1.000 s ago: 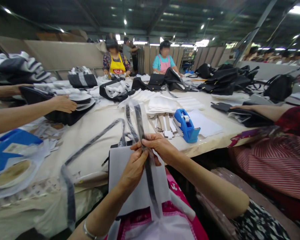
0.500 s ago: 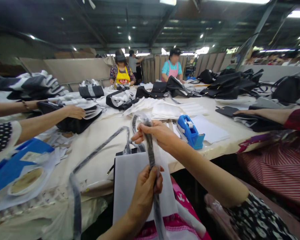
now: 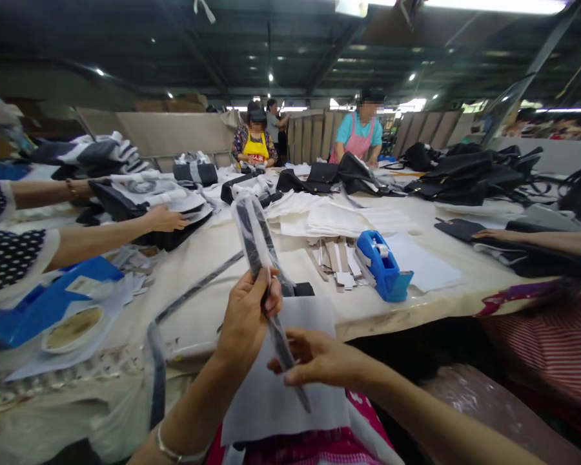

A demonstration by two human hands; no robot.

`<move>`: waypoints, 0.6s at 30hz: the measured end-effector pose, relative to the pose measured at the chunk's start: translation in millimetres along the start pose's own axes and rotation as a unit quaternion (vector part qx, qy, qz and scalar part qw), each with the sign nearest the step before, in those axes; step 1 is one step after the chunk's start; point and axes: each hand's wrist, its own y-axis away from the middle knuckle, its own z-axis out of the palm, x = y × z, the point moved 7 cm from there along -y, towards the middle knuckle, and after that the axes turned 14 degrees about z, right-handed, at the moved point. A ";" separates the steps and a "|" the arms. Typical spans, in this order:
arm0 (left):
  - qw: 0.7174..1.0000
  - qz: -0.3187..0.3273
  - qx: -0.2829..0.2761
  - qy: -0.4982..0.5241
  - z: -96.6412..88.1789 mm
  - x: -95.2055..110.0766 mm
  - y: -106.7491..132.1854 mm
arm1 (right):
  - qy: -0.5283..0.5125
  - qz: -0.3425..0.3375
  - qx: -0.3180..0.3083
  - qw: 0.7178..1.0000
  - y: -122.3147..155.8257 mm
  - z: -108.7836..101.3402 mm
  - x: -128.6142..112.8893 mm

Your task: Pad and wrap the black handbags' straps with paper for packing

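A dark strap (image 3: pixel 254 242) wrapped in clear film is bent into a loop above the table. My left hand (image 3: pixel 246 313) is closed round it below the loop. Lower down, my right hand (image 3: pixel 326 361) has the strap's hanging end between thumb and fingers, in a loose hold. Another length of wrapped strap (image 3: pixel 198 290) runs left over the table and hangs off the front edge. Beneath my hands, a white sheet (image 3: pixel 290 403) lies over what looks like a dark bag, only a bit of which shows at the top.
A blue tape dispenser (image 3: pixel 385 265) stands right of my hands, beside cardboard strips (image 3: pixel 339 258) and white paper (image 3: pixel 423 261). Black bags (image 3: pixel 445 171) are piled farther back. A co-worker's hands handle a bag (image 3: pixel 126 200) at left; another's hand (image 3: pixel 498 236) rests on black pieces at right.
My left hand has moved up the strap and my right hand has come down from its top to the lower end. The loop now stands free above my left hand. The view has shifted slightly.
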 end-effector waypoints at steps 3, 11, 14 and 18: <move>1.000 0.031 0.002 -0.001 0.3 5.7 -8.7 | -0.043 0.044 0.024 0.998 -2.7 5.7 26.1; 0.982 -0.108 -0.069 -0.142 -9.3 -17.1 14.0 | -0.046 -0.010 0.043 0.998 -20.1 -10.4 -4.7; 0.983 -0.071 -0.041 -0.162 -22.2 -9.7 5.3 | 0.047 -0.095 0.158 0.982 -9.7 -22.3 -22.4; 0.986 0.001 0.003 -0.166 -33.1 7.9 -12.4 | 0.161 -0.219 0.347 0.898 27.7 -31.0 -47.8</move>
